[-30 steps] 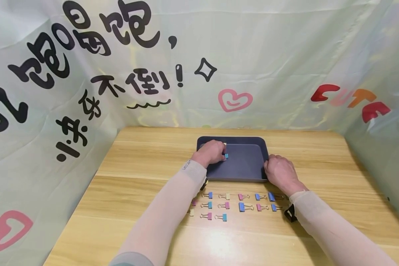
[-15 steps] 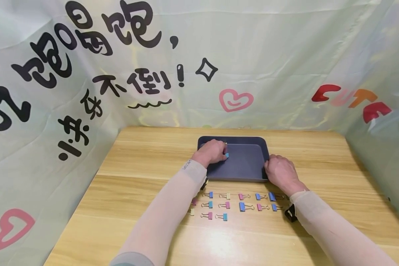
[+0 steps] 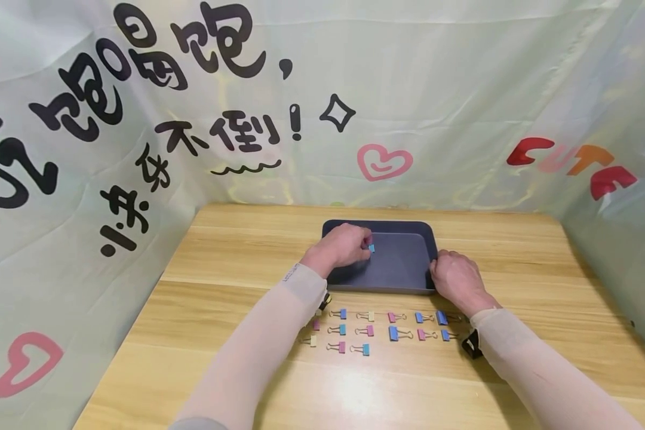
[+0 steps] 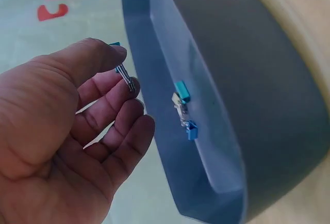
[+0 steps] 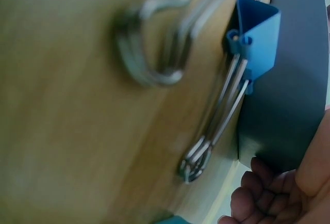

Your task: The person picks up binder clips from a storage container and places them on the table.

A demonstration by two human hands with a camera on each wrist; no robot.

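Note:
My left hand (image 3: 344, 245) is over the left part of a dark grey tray (image 3: 403, 263). Between thumb and index finger it pinches a teal binder clip (image 4: 124, 73) by its wire handles; the other fingers curl loosely. Inside the tray, a teal binder clip (image 4: 182, 91), a cream one (image 4: 177, 100) and a blue one (image 4: 192, 130) show in the left wrist view; the hand hides them in the head view. At the tray's right end my right hand (image 3: 457, 276) grips the edge, fingers curled by the corner in the right wrist view.
In front of the tray, loose binder clips lie in rows on the wooden table (image 3: 236, 245), among them a pink clip (image 3: 395, 317) and a blue clip (image 3: 400, 333). The left forearm covers some of them. Printed cloth (image 3: 435, 77) stands behind and at both sides.
The left hand has shifted slightly up and right, with the teal binder clip still pinched. The head view has turned a little. The right hand stays at the tray's edge.

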